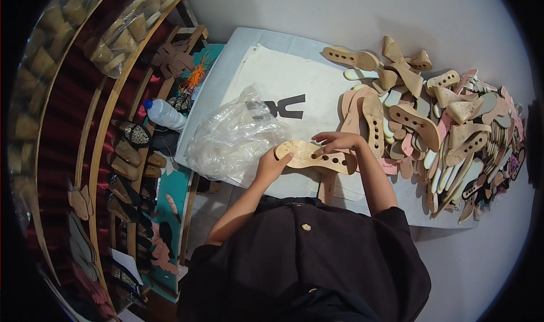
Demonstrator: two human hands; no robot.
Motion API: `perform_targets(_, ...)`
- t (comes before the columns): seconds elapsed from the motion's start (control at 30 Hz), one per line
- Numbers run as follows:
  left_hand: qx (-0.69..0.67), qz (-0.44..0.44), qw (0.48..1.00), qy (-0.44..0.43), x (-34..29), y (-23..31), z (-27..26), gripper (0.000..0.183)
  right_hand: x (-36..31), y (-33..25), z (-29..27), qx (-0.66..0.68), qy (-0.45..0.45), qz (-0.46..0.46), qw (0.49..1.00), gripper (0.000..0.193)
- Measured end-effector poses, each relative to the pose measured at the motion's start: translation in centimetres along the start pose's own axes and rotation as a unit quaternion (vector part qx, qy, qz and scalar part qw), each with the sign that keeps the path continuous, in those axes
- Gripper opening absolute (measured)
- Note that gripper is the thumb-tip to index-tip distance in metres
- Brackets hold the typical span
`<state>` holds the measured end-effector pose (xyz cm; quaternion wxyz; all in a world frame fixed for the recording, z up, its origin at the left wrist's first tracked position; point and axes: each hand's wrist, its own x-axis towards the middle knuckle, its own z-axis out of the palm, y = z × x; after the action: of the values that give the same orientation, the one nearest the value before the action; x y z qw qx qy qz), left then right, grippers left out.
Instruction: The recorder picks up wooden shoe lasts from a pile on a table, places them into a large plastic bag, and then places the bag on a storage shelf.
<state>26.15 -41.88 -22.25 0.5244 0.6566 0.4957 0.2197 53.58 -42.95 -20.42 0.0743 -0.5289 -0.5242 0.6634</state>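
A pale wooden shoe sole (301,155) with a row of dark round holes lies across in front of my body. My left hand (273,165) is closed on its rounded left end, thumb on top. Over the holed part, my right hand (341,142) has its fingers stretched out and apart, the tips at or just above the wood; contact is hard to tell. A crumpled clear plastic bag (224,143) lies left of the sole, on a white sheet (255,67) with dark printed marks.
A large heap of wooden soles, wedge heels (470,143) and insoles covers the table's right side. Shelves at left hold shoes (126,152) and bagged wedges (127,41). A water bottle (165,115) with a blue cap stands beside the table's left edge.
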Motion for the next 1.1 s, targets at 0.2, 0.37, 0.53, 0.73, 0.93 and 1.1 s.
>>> perform_targets(0.2, -0.044, 0.051, 0.995, 0.068, -2.3, -2.8, 1.0, 0.052, 3.5, -1.3, 2.5, -0.066, -0.137, 0.041, 0.987, 0.081)
perform_targets(0.37, -0.049, 0.071, 0.993, 0.085, -3.0, -2.4, 1.1, 0.055, 4.2, -1.1, 2.9, -0.053, -0.164, 0.078, 0.982, 0.074)
perform_targets(0.53, 0.036, 0.152, 0.983, 0.093, -4.6, 1.5, -1.0, 0.058, 0.8, -3.4, 4.4, -0.114, -0.029, -0.033, 0.992, 0.074)
perform_targets(0.73, 0.095, 0.253, 0.958, 0.096, -5.9, 8.1, -4.0, 0.059, -1.6, -3.8, 6.8, 0.002, 0.066, -0.194, 0.979, 0.079)
perform_targets(0.93, 0.158, 0.205, 0.917, 0.302, -5.8, 5.4, -8.3, 0.07, -0.2, -0.7, 8.1, 0.407, -0.024, -0.072, 0.91, 0.065)
perform_targets(1.1, 0.422, 0.027, 0.859, 0.29, -4.9, 0.3, -14.4, 0.083, 1.8, -1.8, 10.9, 0.584, -0.071, -0.047, 0.807, 0.06)
